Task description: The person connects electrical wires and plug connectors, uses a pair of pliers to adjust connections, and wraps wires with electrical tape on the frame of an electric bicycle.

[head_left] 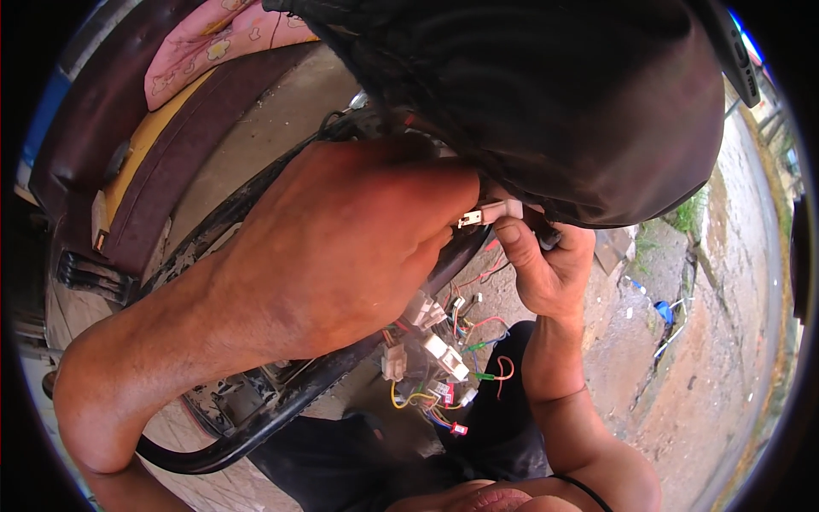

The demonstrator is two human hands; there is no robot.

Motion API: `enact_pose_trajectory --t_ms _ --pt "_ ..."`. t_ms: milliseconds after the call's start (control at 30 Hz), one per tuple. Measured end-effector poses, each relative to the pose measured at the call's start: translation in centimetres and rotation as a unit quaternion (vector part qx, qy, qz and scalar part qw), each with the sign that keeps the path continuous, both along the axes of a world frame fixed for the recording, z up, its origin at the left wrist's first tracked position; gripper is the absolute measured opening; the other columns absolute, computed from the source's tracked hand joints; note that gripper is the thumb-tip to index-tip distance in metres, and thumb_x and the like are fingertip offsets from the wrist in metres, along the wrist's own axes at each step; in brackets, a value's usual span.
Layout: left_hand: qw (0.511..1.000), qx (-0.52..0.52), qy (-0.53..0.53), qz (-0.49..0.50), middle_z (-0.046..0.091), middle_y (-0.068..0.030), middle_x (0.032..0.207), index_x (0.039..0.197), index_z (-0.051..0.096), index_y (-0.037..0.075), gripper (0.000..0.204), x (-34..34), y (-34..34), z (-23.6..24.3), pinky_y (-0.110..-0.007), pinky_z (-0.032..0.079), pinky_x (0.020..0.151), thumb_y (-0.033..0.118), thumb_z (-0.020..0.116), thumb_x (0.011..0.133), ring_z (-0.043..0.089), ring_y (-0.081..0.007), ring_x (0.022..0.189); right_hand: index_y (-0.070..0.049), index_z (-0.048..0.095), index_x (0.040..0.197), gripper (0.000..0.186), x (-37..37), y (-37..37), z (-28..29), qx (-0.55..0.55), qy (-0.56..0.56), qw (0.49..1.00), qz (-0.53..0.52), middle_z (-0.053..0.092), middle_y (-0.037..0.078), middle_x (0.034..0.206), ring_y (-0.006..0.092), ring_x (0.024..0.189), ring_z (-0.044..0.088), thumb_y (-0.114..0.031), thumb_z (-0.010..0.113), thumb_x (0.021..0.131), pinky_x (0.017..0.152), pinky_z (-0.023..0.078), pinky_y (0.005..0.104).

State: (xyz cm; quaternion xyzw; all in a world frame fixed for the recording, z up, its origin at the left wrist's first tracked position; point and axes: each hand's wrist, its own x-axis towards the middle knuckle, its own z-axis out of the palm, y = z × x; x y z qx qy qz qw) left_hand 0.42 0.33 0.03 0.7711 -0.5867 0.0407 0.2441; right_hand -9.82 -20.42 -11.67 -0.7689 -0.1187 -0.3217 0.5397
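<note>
In the head view, the connector [501, 211] sits between the two hands, just below the edge of a big black cover [589, 111]. The right hand [554, 269] pinches it, thumb bent up against its lower side, a grip that would suit something so small and blocky. The left hand [384, 209] is curled with its back to the camera, knuckles beside the connector's pale, slotted end [470, 219]; its fingertips are hidden, so I cannot tell whether they grip it or only steady it. The left forearm crosses above a black tube [256, 431], round, smooth and bent, its finish scuffed. Under the hands hangs a cluster of plugs [445, 357], off-white and boxy, with thin coloured wires [414, 398] looping out, probably left dangling because their leads hold them there. The cover is domed and dark with a dull sheen, its lower edge creased, which suggests a pliable skin. Beyond the tube stands a maroon sofa [192, 128] with a smooth, leather-like face, a yellow strip and a pink patterned cloth [226, 51] draped over it. The ground [665, 392] at right is rough, cracked and stained.
</note>
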Motion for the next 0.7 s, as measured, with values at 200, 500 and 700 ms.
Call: enact_pose_trajectory --t_ms 200,500,700 --pt "1.000 -0.001 -0.005 0.003 0.068 -0.0103 0.081 0.089 0.068 0.005 0.012 -0.1 -0.1 -0.1 -0.041 0.053 0.066 0.003 0.078 0.082 0.069 -0.0306 0.075 0.008 0.070 0.117 0.023 -0.5 -0.1 1.0 -0.066 0.026 0.997 -0.027 0.077 0.008 0.097 0.0143 0.089 0.068 -0.004 0.071 0.097 0.084 0.053 0.0280" --pt "1.000 0.006 0.012 -0.003 0.066 -0.0112 0.080 0.089 0.067 0.005 0.011 -0.1 -0.1 -0.3 -0.043 0.052 0.069 0.004 0.077 0.083 0.067 -0.0324 0.078 -0.001 0.075 0.110 0.022 -0.2 1.0 0.8 -0.058 -0.022 0.997 -0.043 0.079 0.006 0.093 0.0151 0.074 0.065 0.001 0.072 0.088 0.073 0.050 0.0282" --pt "1.000 0.012 0.017 -0.009 0.065 -0.0117 0.082 0.089 0.065 0.005 0.014 -0.3 0.0 -0.2 -0.044 0.052 0.071 0.004 0.077 0.083 0.067 -0.0328 0.080 0.002 0.071 0.108 0.016 0.0 0.8 0.7 -0.089 -0.040 0.995 -0.030 0.077 0.010 0.094 0.0173 0.087 0.069 -0.001 0.069 0.092 0.084 0.052 0.0302"
